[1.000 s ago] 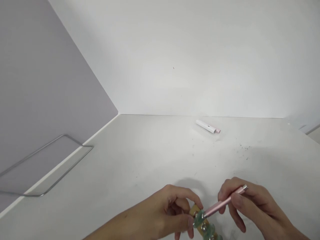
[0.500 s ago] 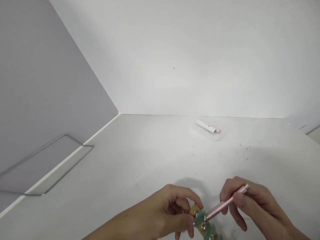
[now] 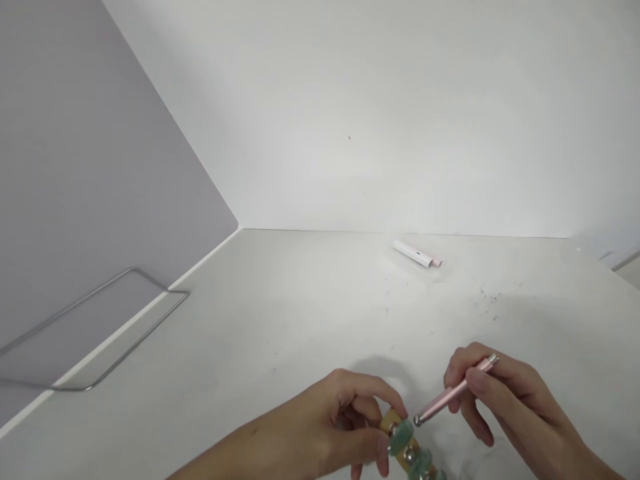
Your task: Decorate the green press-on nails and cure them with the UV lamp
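Observation:
At the bottom edge, my left hand (image 3: 345, 423) is closed on a yellowish bar (image 3: 391, 419) set with green stone-like pieces (image 3: 401, 437) and shiny metal balls; its lower end is cut off by the frame. In my right hand (image 3: 505, 400) is a slim pink pen-like tool (image 3: 457, 392), pinched between thumb and fingers. Its silver rounded tip points down and left, close beside the top green piece, with a small gap between them. The tool's upper end is also silver.
A white and pink slim case-like object (image 3: 413, 253) lies at the back of the white table (image 3: 300, 300). Dark specks (image 3: 487, 300) are scattered to its right. A bent metal wire frame (image 3: 143, 343) stands at the left, by the grey panel (image 3: 90, 167).
My right hand has moved slightly up, drawing the pink tool's tip off the green-studded bar so that its silver end now shows. My left hand has hardly moved.

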Available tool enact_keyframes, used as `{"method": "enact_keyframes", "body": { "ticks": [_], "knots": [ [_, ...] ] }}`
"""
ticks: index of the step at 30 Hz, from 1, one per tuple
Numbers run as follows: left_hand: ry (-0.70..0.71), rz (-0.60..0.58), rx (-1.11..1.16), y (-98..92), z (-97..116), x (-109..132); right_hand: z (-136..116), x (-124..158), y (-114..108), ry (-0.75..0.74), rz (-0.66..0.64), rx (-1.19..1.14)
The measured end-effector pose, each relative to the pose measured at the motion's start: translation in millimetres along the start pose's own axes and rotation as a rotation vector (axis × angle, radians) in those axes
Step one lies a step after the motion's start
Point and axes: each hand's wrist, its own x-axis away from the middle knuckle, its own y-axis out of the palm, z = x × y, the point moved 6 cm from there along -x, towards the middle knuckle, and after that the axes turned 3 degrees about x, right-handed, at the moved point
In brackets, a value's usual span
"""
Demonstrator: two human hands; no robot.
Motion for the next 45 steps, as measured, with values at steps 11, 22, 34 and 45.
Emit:
{"method": "enact_keyframes", "body": {
  "ticks": [11, 22, 34, 45],
  "knots": [
    [0.005, 0.002, -0.008, -1.2, 1, 0, -6, 1, 5, 0.011, 0.007, -0.046],
    [0.014, 0.015, -0.017, -0.5, -1, 1, -2, 1, 5, 0.043, 0.017, -0.078],
    [-0.025, 0.106, -0.193, 2.1, 6, 8, 0, 2, -1, 0.052, 0.091, -0.003],
    [0.017, 0.096, -0.265, 4.1, 14, 7, 1, -1, 1, -0.063, -0.128, -0.004]
  ]
}}
